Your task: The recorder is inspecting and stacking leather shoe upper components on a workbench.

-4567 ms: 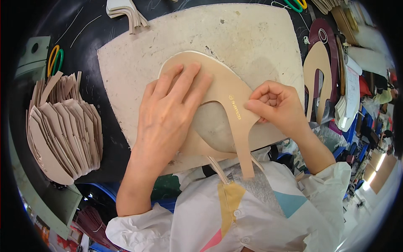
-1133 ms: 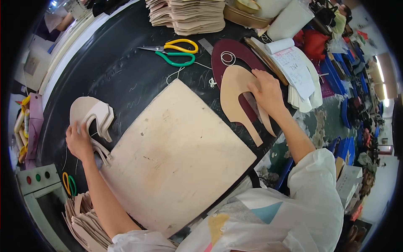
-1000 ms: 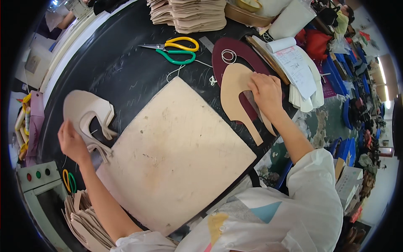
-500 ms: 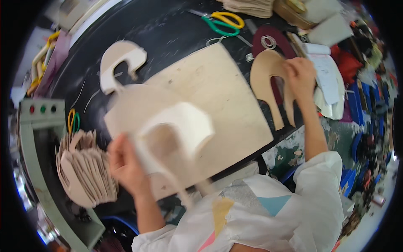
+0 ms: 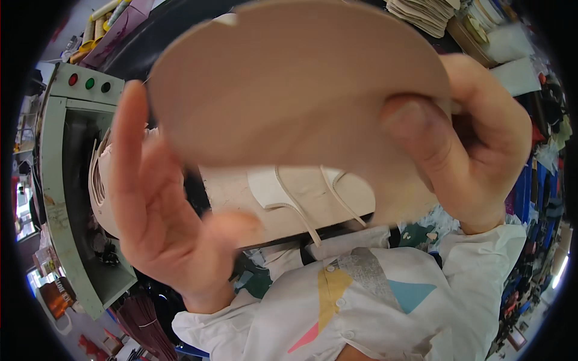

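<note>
A tan U-shaped leather-like piece [image 5: 289, 90], cut like a shoe upper, is raised close before me and covers much of the work area. My right hand [image 5: 481, 150] pinches it at the right, thumb on the near face and fingers behind. By its left edge, my left hand [image 5: 162, 222] is open, fingers apart and thumb stretched out, blurred; whether a fingertip touches the edge I cannot tell. Below, a white-and-beige U-shaped piece [image 5: 268, 186] lies on the pale board [image 5: 226, 186], its upper part hidden behind the raised piece.
A grey-green metal frame [image 5: 54, 174] with coloured buttons stands at the left, beside a stack of beige pieces [image 5: 102, 186]. Another stack [image 5: 424, 12] lies at the far right, near a round brown container [image 5: 472, 45]. A dark maroon bundle [image 5: 144, 325] is at the lower left.
My left hand has let go of the white-and-beige piece, now on the board. My right hand has lifted the tan piece from the right side up before me. The view has shifted.
</note>
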Demonstrator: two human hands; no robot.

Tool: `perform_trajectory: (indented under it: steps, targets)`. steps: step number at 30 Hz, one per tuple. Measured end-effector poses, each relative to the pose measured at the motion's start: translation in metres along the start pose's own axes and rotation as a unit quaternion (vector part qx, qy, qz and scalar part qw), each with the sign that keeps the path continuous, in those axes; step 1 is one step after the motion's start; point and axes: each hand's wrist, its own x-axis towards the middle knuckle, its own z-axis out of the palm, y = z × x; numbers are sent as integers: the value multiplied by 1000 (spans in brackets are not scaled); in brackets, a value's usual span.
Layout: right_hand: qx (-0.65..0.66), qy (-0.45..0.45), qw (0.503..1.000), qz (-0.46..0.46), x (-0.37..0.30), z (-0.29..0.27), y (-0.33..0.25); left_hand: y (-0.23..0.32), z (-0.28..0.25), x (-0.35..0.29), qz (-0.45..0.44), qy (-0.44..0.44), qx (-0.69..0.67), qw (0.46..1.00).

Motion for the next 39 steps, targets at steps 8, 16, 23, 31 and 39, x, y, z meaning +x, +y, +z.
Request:
perform_trajectory:
  steps: [8,16,23,31,39]
  targets:
    - [-33,-119,962,243,-7,70,101,-79,-1,-65,-280,-69,106,952]
    - [-132,-92,960,229,-20,101,135,-107,9,-79,-224,-54,226,946]
    - [-120,-86,957,249,-16,103,136,-111,7,-69,-264,-66,224,936]
    - [-117,-94,945,290,-12,101,130,-110,9,-67,-270,-66,227,934]
    - [-165,-127,950,233,-6,99,138,-99,12,-56,-103,-238,380,888]
